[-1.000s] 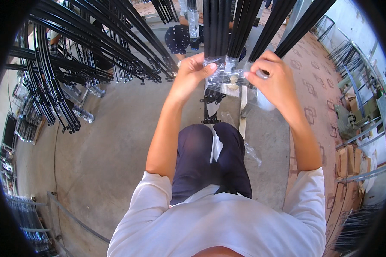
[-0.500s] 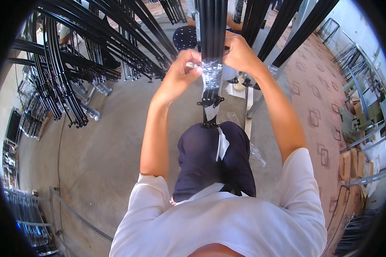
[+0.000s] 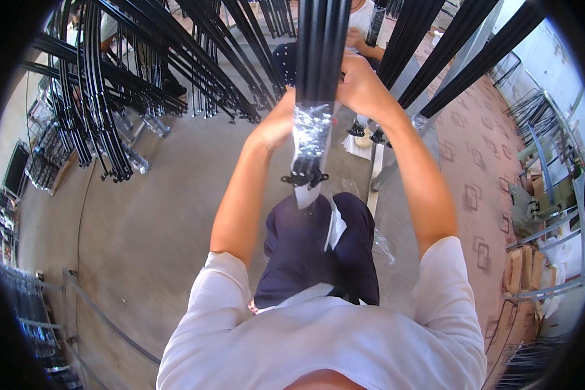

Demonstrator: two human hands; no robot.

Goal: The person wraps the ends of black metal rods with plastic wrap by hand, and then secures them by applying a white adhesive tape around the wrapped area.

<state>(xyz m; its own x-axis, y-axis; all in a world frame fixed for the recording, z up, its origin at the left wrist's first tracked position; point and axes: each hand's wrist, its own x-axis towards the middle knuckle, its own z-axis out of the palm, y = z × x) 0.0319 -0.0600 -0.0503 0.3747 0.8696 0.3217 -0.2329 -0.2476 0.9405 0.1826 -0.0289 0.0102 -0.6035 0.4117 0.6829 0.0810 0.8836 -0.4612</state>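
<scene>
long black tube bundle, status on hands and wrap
Left hand and right hand at long black tube bundle. Clear plastic film around its lower part. Bundle blocks view of grip.

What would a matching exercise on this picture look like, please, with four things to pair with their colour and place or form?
Things:
1. Foremost rod bundle
2. Plastic wrap
3. Cardboard boxes
4. Shirt

Descriptions:
A. Brown, at the far right
B. White, short-sleeved
C. Black, between the left hand and the right hand
D. Clear and glinting, around the rods' lower part

Pairs: 1-C, 2-D, 3-A, 4-B
</scene>
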